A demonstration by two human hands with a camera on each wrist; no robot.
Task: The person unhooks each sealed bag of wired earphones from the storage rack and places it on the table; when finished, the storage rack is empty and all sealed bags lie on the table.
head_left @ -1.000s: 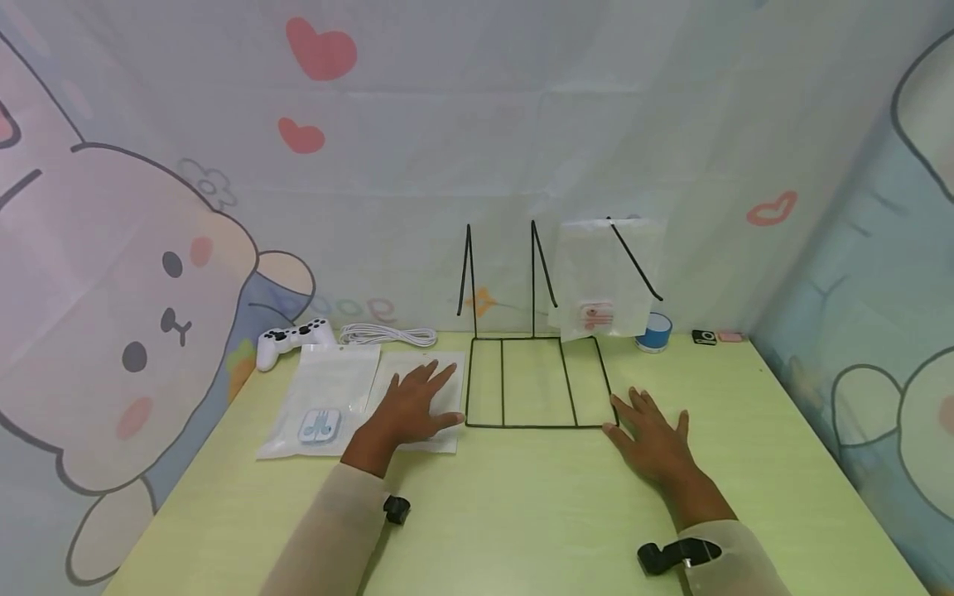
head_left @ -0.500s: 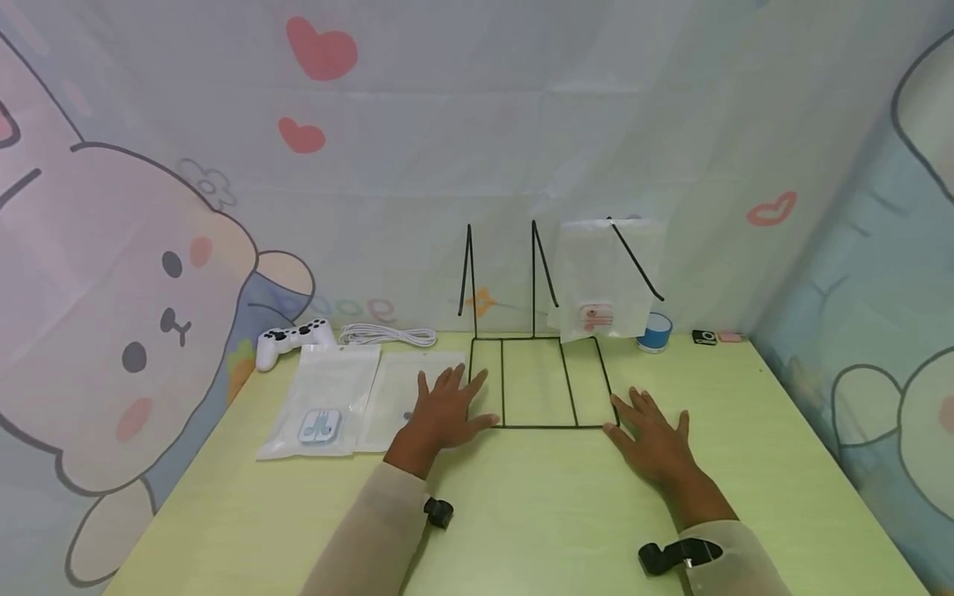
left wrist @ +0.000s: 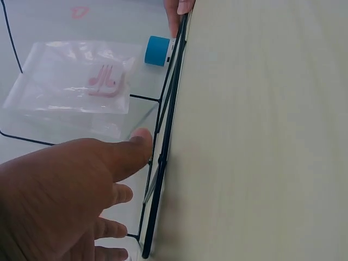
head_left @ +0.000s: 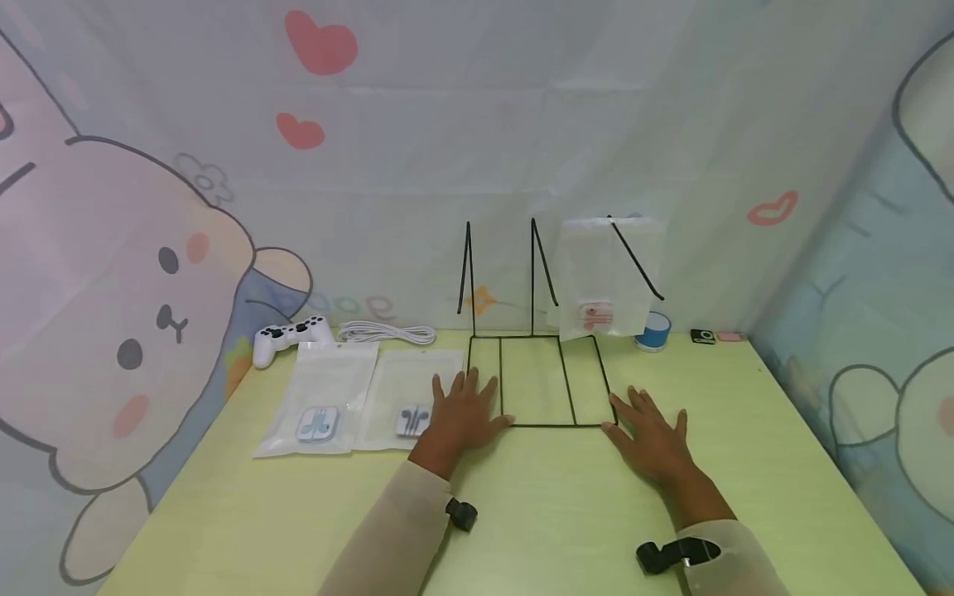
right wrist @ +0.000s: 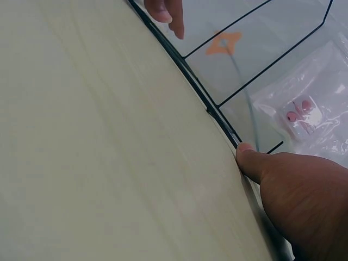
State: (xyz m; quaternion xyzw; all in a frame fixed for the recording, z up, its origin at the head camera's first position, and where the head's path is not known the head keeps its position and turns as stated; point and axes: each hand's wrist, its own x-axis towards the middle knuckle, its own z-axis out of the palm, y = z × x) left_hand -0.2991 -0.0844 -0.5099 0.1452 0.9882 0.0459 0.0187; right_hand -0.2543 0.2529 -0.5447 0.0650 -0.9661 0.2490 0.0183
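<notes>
A black wire display rack (head_left: 532, 281) with three upright hooks stands on the table. From its right hook hangs a clear-white pouch (head_left: 607, 269) showing red-pink earphones (right wrist: 300, 115). My left hand (head_left: 464, 414), fingers spread, lies over the left front of the rack's base; its thumb (left wrist: 133, 155) is at the front wire. My right hand (head_left: 652, 439) rests with spread fingers at the base's right front corner, thumb (right wrist: 247, 155) against the wire. To the left lie two flat pouches, one with light-blue earphones (head_left: 318, 423), the other with dark earphones (head_left: 413, 420) partly beside my left wrist.
A white game controller (head_left: 292, 338) and a coiled white cable (head_left: 385, 333) lie behind the pouches. Right of the rack are a blue-and-white tape roll (head_left: 653, 331), a small black player (head_left: 702, 337) and a pink item (head_left: 729, 337). A printed curtain (head_left: 417, 149) hangs behind.
My left hand has slid right, off the second pouch and onto the left part of the rack's base, uncovering the dark earphones. The right hand stays put.
</notes>
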